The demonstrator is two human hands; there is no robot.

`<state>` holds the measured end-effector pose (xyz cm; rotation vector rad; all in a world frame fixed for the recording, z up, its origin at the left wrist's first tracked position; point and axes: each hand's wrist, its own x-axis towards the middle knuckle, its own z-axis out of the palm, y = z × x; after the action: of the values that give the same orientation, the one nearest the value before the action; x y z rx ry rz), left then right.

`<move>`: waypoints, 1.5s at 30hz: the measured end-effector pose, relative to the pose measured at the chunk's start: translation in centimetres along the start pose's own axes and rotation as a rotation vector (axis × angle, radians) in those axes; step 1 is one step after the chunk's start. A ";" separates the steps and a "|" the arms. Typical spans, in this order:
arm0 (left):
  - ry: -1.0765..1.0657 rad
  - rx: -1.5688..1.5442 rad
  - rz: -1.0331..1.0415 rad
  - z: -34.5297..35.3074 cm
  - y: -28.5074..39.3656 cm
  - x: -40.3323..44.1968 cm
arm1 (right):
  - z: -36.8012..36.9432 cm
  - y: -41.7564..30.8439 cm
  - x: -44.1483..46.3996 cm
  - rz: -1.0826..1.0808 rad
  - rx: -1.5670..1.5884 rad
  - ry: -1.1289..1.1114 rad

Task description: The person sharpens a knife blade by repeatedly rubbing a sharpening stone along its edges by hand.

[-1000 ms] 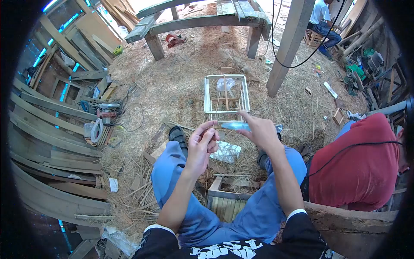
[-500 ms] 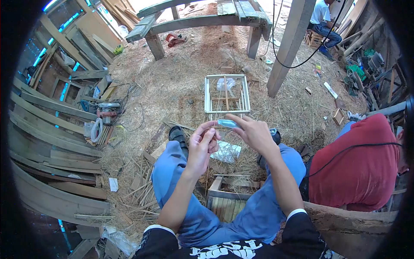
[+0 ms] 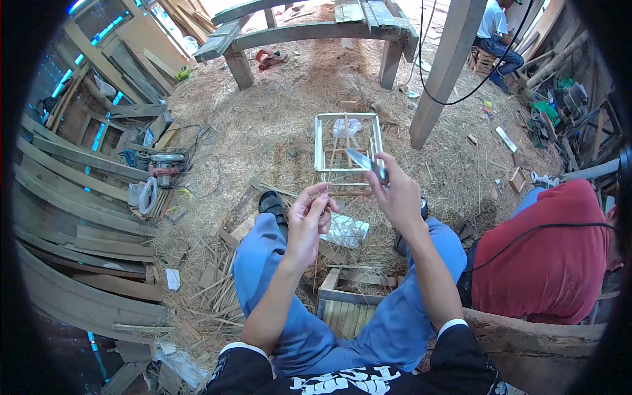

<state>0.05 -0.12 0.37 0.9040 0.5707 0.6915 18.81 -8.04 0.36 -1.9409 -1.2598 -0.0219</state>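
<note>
My left hand [image 3: 308, 220] is closed, thumb against fingers, around a thin strip [image 3: 330, 172] that looks like split bamboo or wood. The strip sticks up past the fingertips; its lower end is hard to follow. To the right and slightly higher, my right hand [image 3: 399, 201] grips a knife [image 3: 359, 158]. Its broad, shiny blade points up and left, apart from the left hand. Part of the handle is hidden by the fingers. Beyond both hands, a pale wooden frame [image 3: 318, 141] rests on the floor.
Straw and shavings cover the floor [image 3: 263, 145]. A box-like wooden piece [image 3: 349, 299] lies between my knees. A person in red [image 3: 540, 257] bends at the right; another person [image 3: 494, 39] sits far right. A post [image 3: 444, 72], workbench [image 3: 309, 36] and circular saw [image 3: 164, 170] stand around.
My right hand has turned and moved slightly right, lifting the knife away from the left fingertips, its blade now tilted up. My left hand stays nearly in place.
</note>
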 end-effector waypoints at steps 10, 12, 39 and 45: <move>-0.047 0.044 0.083 0.1 -0.6 -0.1 | -0.1 -1.5 -1.2 -0.195 0.364 -0.176; -0.050 0.064 0.078 0.0 -1.2 0.0 | 0.3 -1.6 -1.5 -0.201 0.394 -0.225; -0.136 0.195 -0.005 0.6 -1.3 -0.9 | -2.7 2.2 0.2 -0.106 0.276 0.107; -0.170 0.162 -0.038 -0.4 -1.3 -0.6 | -1.1 -1.1 -1.0 -0.363 0.261 -0.147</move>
<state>-0.26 -0.92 -0.87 1.0888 0.4952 0.5333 17.95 -9.30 1.38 -1.4956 -1.6133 0.0978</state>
